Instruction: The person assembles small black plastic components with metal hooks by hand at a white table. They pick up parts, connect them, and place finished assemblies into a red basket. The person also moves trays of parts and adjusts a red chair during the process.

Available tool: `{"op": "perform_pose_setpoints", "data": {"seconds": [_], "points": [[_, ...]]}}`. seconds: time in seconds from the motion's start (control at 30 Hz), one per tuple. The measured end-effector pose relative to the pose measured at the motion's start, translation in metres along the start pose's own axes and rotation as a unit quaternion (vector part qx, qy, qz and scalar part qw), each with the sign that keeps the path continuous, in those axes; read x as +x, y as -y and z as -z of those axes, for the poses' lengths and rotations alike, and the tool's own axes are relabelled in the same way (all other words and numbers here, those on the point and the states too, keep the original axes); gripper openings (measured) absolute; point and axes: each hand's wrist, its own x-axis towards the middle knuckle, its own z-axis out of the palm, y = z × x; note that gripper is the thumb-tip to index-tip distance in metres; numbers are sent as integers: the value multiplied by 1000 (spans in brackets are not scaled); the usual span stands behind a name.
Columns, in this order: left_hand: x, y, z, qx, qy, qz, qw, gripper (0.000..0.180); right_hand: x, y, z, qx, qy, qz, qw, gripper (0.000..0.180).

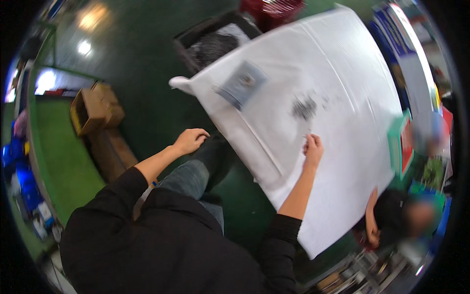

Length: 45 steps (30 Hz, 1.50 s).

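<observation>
My right hand (312,148) is over the white-covered table (338,161), its thumb and fingers pinched together. At the fingertips there may be a tiny piece, too small and blurred to name. Just beyond them lies a loose pile of small dark pieces (304,108), with a few scattered to its right. Off the table's left edge, above my leg, my left hand (190,141) hangs with its fingers curled in. Whatever it may hold is hidden. Farther away on the table rests a bluish-grey bag or sheet (243,84) with a small brownish patch on it.
A dark bin (215,44) with black material stands past the table's far left edge, near a red wrapped bundle (274,7). Cardboard boxes (100,108) sit by the green surface at left. Green and red trays (401,144) and another person (391,215) are at the right edge.
</observation>
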Motion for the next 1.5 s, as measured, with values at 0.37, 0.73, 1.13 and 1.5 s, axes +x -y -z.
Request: {"op": "perform_pose_setpoints", "data": {"seconds": [0.37,0.73,1.13,1.5], "points": [[22,19,82,14,-38,140,989,19,123,32,-22,-319,65,62,943,37],[23,23,69,-53,-110,203,971,17,288,-39,48,-454,-164,268,834,45],[154,-33,23,38,-108,73,991,69,132,-54,-69,-442,26,336,831,49],[136,15,103,-90,105,98,986,60,65,-51,-261,-428,-163,240,856,40]]}}
